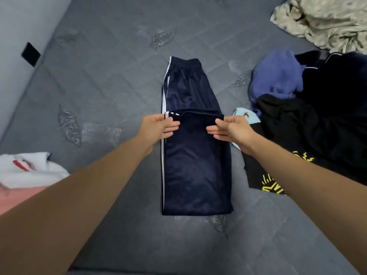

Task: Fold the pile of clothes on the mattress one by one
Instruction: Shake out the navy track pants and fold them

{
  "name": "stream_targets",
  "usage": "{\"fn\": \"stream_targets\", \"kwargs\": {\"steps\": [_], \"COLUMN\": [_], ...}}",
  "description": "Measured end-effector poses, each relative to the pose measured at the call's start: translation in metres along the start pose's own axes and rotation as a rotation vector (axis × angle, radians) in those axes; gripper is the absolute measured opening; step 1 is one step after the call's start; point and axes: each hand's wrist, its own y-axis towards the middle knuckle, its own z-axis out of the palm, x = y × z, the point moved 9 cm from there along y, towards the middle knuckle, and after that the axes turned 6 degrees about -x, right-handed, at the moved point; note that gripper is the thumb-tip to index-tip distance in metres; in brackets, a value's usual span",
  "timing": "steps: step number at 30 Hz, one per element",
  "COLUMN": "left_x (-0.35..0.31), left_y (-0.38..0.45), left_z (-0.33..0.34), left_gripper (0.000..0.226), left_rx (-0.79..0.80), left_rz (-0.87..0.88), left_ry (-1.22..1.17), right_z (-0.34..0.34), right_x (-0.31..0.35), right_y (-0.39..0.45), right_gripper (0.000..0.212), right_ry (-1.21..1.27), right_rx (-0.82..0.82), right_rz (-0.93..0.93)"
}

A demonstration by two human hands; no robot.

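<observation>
**Hem of track pants carried toward waistband**

Navy track pants (190, 135) laid lengthwise mid-mattress (111, 80), long axis running straight away from the body, white side stripe along the left edge. Lower part doubled over, hem edge pinched at both corners: left hand (158, 126) on the striped corner, right hand (230, 129) on the plain one, thumbs on top, fingers beneath. Waistband farther off, dead ahead of both grips, about equally near each. Probable next move: hem pushed forward onto waistband. Unfolded pile (309, 108) just right, touching the pants' edge.
</observation>
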Motion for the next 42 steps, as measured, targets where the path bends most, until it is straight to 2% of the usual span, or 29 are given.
{"fn": "stream_targets", "kwargs": {"steps": [2,5,10,11,12,14,16,18,20,24,29,32,36,39,42], "left_x": [-0.013,-0.034,-0.100,-0.112,-0.121,-0.122,-0.101,-0.072,-0.046,-0.028,0.003,0.055,0.108,0.132,0.129], "left_y": [0.033,0.080,0.166,0.182,0.193,0.200,0.192,0.182,0.178,0.182,0.114,0.029,-0.070,-0.092,-0.077], "left_z": [0.002,0.006,0.017,0.020,0.025,0.041,0.057,0.067,0.069,0.066,0.055,0.041,0.045,0.046,0.047], "left_gripper": [0.027,0.026,0.008,0.015,0.030,0.062,0.071,0.068,0.065,0.064,0.063,0.065,0.082,0.087,0.091], "left_rx": [-0.010,-0.036,-0.121,-0.146,-0.160,-0.130,-0.079,-0.081,-0.071,-0.078,-0.102,-0.059,0.033,0.051,0.010], "left_rz": [0.002,0.010,0.122,0.167,0.223,0.357,0.496,0.649,0.747,0.855,0.823,0.728,0.762,0.732,0.718], "left_ry": [0.002,0.025,0.039,0.043,0.075,0.250,0.553,0.953,1.237,1.409,1.291,1.253,1.292,1.373,1.374], "right_z": [0.002,0.004,0.014,0.016,0.019,0.028,0.044,0.065,0.075,0.073,0.062,0.050,0.038,0.032,0.026], "right_x": [0.012,0.038,0.101,0.110,0.116,0.115,0.098,0.064,0.036,0.019,-0.004,-0.041,-0.105,-0.131,-0.132], "right_y": [0.028,0.073,0.157,0.173,0.186,0.198,0.189,0.176,0.171,0.179,0.145,0.072,-0.024,-0.058,-0.052], "right_gripper": [0.012,0.015,0.014,0.007,0.013,0.045,0.062,0.066,0.065,0.064,0.064,0.066,0.075,0.091,0.100], "right_ry": [-0.025,-0.088,-0.109,-0.091,-0.093,-0.260,-0.659,-0.990,-1.202,-1.346,-1.304,-1.321,-1.353,-1.395,-1.467], "right_rx": [-0.002,-0.021,-0.102,-0.123,-0.138,-0.157,-0.167,-0.129,-0.099,-0.199,-0.166,-0.095,0.086,0.166,0.129], "right_rz": [0.003,-0.024,-0.144,-0.168,-0.192,-0.293,-0.468,-0.620,-0.671,-0.753,-0.715,-0.699,-0.699,-0.744,-0.789]}}
